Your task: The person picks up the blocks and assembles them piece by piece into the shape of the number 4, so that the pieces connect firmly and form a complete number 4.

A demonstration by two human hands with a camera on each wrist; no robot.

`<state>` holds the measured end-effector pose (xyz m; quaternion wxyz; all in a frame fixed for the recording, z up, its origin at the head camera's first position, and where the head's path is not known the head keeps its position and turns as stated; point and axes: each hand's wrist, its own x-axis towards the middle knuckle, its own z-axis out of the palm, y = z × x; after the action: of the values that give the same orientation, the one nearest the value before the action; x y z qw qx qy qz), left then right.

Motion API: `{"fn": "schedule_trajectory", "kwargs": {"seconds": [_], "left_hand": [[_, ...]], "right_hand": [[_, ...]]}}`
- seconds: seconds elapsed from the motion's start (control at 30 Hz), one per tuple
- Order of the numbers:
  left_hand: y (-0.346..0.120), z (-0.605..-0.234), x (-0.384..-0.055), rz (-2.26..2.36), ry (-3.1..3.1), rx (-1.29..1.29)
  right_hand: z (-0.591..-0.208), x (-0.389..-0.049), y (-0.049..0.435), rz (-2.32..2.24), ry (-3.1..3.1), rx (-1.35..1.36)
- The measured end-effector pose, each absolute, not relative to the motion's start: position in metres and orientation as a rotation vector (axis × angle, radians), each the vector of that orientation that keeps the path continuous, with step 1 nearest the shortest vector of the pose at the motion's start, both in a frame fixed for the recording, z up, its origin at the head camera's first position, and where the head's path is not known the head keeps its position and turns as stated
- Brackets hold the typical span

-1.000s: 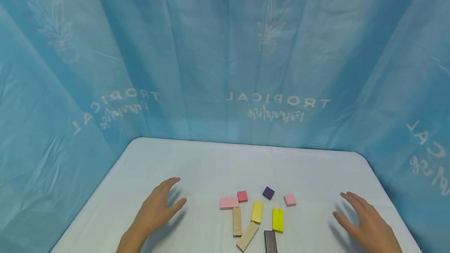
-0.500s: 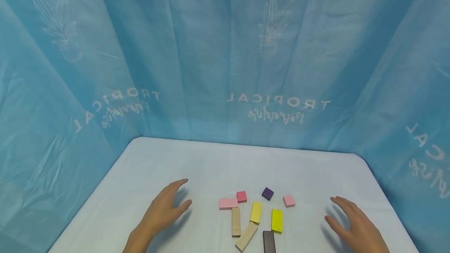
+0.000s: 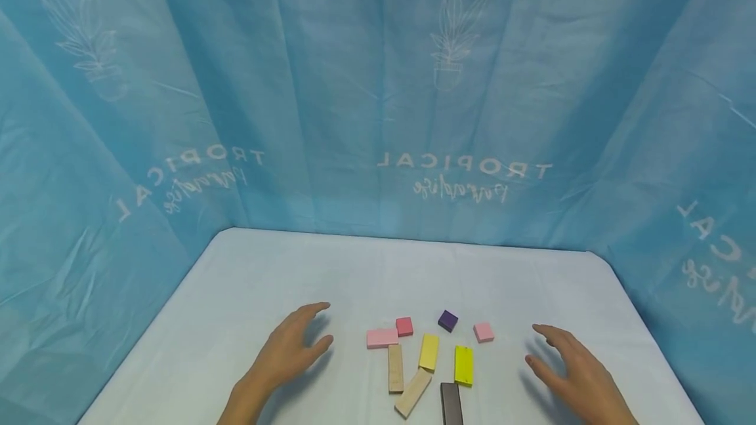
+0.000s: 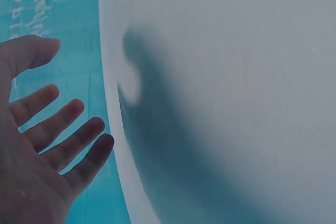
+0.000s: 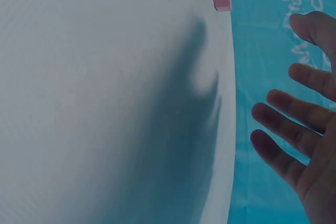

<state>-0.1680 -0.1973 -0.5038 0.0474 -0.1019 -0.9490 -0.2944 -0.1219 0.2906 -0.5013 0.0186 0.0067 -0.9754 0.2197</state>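
My left hand [image 3: 287, 354] hovers over the white table left of a group of small blocks, fingers spread and holding nothing. On the other side my right hand [image 3: 574, 372] is also raised above the table, relaxed and bare. Nearest the left hand lies a long pink block [image 3: 382, 338], touching a red block [image 3: 404, 326]. A small pink block [image 3: 483, 332] is closest to the right hand. Between them lie a dark purple block [image 3: 447, 321], a pale yellow block [image 3: 428, 353], a bright yellow block [image 3: 463, 365], two plain wooden blocks [image 3: 395, 368] and a dark brown block [image 3: 451, 404].
The white table [image 3: 331, 261] has rounded far corners. A blue curtain [image 3: 354, 103] with mirrored white lettering and plant drawings hangs behind it and along both sides. Each hand casts a shadow on the tabletop.
Both hands have moved inward toward the blocks, the left hand rightward and the right hand leftward. The blocks keep their arrangement; the head view has shifted slightly.
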Motion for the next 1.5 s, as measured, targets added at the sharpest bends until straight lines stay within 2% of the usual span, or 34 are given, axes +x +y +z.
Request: {"fn": "schedule_trajectory", "kwargs": {"seconds": [1.03, 1.5], "left_hand": [[-0.155, -0.508, -0.168, -0.917, -2.892, -0.502], [-0.150, -0.510, -0.170, -1.047, -2.912, -0.517]], "right_hand": [[-0.511, -0.121, 0.243, 0.745, -3.035, 0.104], [-0.518, -0.123, 0.218, 0.804, -2.989, 0.298]]}}
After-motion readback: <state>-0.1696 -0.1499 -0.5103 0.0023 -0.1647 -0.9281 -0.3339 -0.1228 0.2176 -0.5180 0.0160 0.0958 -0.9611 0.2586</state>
